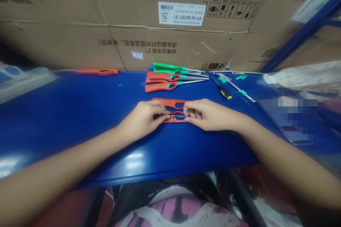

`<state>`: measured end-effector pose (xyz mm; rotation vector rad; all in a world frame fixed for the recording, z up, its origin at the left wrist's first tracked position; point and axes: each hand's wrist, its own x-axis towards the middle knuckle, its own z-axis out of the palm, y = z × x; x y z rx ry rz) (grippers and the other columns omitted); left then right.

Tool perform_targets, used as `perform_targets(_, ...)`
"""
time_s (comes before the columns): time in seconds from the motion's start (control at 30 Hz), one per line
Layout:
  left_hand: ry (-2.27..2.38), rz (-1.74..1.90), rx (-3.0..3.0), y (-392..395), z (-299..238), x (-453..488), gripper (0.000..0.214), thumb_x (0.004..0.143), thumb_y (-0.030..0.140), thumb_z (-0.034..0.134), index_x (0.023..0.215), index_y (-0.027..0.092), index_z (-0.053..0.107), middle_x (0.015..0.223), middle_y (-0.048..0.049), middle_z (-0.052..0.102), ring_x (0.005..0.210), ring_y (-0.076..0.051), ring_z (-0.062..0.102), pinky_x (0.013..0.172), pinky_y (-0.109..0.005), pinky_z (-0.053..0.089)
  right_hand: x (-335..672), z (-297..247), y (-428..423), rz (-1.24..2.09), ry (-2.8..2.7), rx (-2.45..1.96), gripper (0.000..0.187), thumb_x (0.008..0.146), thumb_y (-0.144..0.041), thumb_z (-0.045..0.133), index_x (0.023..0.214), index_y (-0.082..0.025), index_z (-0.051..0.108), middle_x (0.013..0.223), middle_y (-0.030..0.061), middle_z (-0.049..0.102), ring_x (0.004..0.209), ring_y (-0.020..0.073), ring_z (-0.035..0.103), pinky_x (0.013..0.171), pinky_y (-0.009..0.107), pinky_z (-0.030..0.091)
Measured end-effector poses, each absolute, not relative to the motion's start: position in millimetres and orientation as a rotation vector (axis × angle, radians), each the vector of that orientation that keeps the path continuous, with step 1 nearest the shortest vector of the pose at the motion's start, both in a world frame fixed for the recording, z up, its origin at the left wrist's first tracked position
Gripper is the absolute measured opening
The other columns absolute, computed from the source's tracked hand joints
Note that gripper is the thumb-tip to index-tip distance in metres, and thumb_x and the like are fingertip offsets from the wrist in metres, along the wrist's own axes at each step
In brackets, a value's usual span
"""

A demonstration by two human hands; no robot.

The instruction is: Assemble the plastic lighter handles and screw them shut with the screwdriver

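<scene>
Two orange lighter casing halves lie in front of me, the far one [172, 103] just beyond the near one [174, 120]. Over the near half, a thin metal wire [178, 116] stretches between my fingertips. My left hand [145, 115] is closed, pinching at the wire's left end. My right hand [205, 114] pinches its other end, with the fingers curled in. Both hands partly cover the casing halves, so small parts inside are hidden or too fine to make out.
Behind my hands are orange lighters [157, 87] and green lighters [167, 66]. To their right lie a black-and-yellow screwdriver [225, 92] and a metal lighter tube [237, 87]. A phone [287, 124] rests at right, an orange casing [98, 71] at far left. Cardboard [133, 14] backs the blue table [112, 163].
</scene>
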<state>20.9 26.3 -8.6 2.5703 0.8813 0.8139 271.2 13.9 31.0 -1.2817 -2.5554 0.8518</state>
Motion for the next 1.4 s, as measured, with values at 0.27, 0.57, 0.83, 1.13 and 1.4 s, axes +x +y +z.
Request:
perform_targets(0.27, 0.867, 0.737, 2.732, 24.8, -7.5, 20.2, 0.020, 0.096, 0.016, 0.058, 0.093, 0.015, 0.078, 0.094, -0.0086, 0.075, 0.088, -0.021, 0.070, 0.080, -0.031, 0.056, 272.7, 28.3, 16.2, 0.873, -2.545, -1.255, 0.005, 0.088, -0.021, 0.061, 0.086, -0.019, 0.057, 0.066, -0.0042, 0.056, 0.058, 0.0091, 0.047, 0.057, 0.023, 0.035)
perform_targets(0.57, 1.040, 0.430, 2.957, 16.5, 6.5, 21.5, 0.022, 0.098, 0.022, 0.057, 0.095, 0.018, 0.078, 0.094, -0.0082, 0.075, 0.091, -0.024, 0.067, 0.078, -0.035, 0.055, 270.1, 30.2, 15.3, 0.847, -2.555, -1.277, 0.006, 0.088, -0.019, 0.062, 0.086, -0.019, 0.057, 0.066, -0.0046, 0.055, 0.058, 0.0090, 0.047, 0.058, 0.023, 0.035)
perform_targets(0.83, 1.072, 0.538, 2.845, 16.5, 2.6, 22.7, 0.020, 0.097, 0.025, 0.061, 0.091, 0.019, 0.078, 0.096, -0.0055, 0.074, 0.092, -0.022, 0.067, 0.078, -0.033, 0.053, 269.7, 28.5, 15.1, 0.814, -2.582, -1.267, 0.006, 0.088, -0.020, 0.062, 0.086, -0.018, 0.057, 0.066, -0.0048, 0.055, 0.058, 0.0088, 0.047, 0.057, 0.022, 0.035)
perform_targets(1.13, 0.971, 0.528, 2.915, 20.9, -1.0, 19.3, 0.024, 0.100, 0.024, 0.053, 0.095, 0.018, 0.076, 0.099, -0.0052, 0.075, 0.095, -0.024, 0.069, 0.083, -0.035, 0.054, 270.5, 26.9, 14.7, 0.802, -2.578, -1.246, 0.006, 0.088, -0.019, 0.063, 0.086, -0.018, 0.058, 0.066, -0.0049, 0.056, 0.058, 0.0087, 0.048, 0.057, 0.021, 0.035)
perform_targets(1.4, 0.964, 0.620, 2.911, 23.1, -9.7, 21.7, 0.028, 0.102, 0.025, 0.051, 0.090, 0.015, 0.074, 0.091, -0.0061, 0.073, 0.087, -0.021, 0.070, 0.074, -0.030, 0.053, 271.4, 27.2, 14.6, 0.794, -2.591, -1.243, 0.007, 0.088, -0.019, 0.064, 0.085, -0.018, 0.057, 0.064, -0.0058, 0.055, 0.056, 0.0085, 0.048, 0.056, 0.021, 0.035)
